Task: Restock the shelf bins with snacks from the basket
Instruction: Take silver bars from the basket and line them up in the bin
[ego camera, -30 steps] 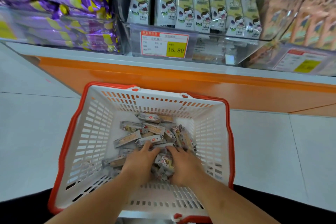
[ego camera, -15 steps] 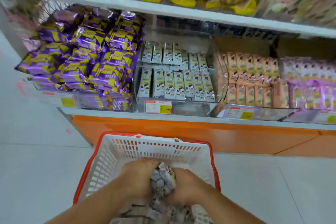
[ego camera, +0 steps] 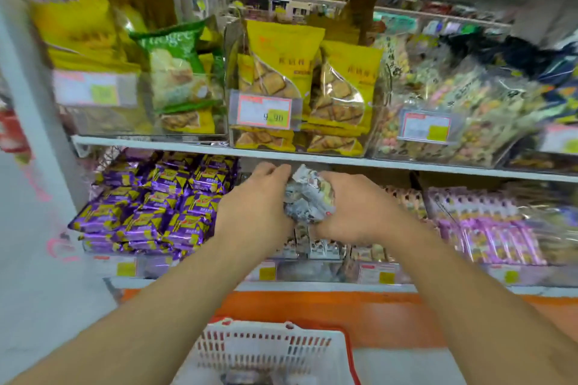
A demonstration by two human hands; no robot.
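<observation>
Shop shelf, clear bins. Left hand and right hand clamp a snack bundle between them, presumably preventing spills above the middle bin.

Both forearms were bare to the frame edge; left hand and right hand wore no visible covering.
</observation>
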